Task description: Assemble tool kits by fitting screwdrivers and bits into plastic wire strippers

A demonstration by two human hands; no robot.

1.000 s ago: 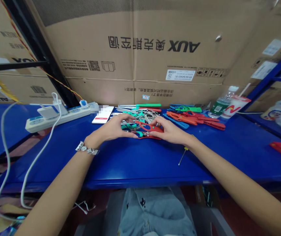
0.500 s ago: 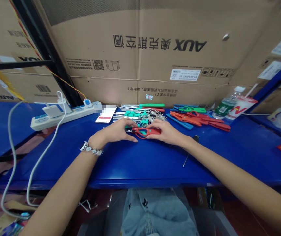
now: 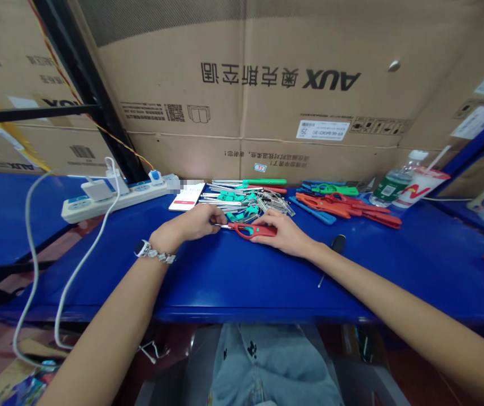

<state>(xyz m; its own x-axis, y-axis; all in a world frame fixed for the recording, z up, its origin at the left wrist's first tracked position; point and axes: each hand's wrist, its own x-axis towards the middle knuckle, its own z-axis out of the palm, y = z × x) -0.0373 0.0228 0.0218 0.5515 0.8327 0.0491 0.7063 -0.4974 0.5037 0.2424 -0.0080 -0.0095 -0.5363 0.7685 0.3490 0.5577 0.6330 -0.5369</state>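
- The red tool (image 3: 265,230), which had a loop in its body and a thin metal end, was in the middle of the scene, above the near part of the blue table (image 3: 233,282), lying almost level between the two hands.
- The right hand (image 3: 283,234) was gripping the body of this tool from the right side.
- The left hand (image 3: 202,220) had its fingers closed on the thin metal end, at the left.
- Just beyond the hands, on the far part of the table, was a pile of metal rods and green parts (image 3: 236,197).
- To the left of this pile lay a white phone (image 3: 186,199), and farther left a power strip (image 3: 82,210).
- To the right of the pile there were orange and red handles (image 3: 324,204), with blue and green ones beside them.
- Farther right stood a bottle (image 3: 388,189) and a cup (image 3: 417,190), close together.
- A screwdriver (image 3: 338,243) lay near the right forearm, partly hidden by it.
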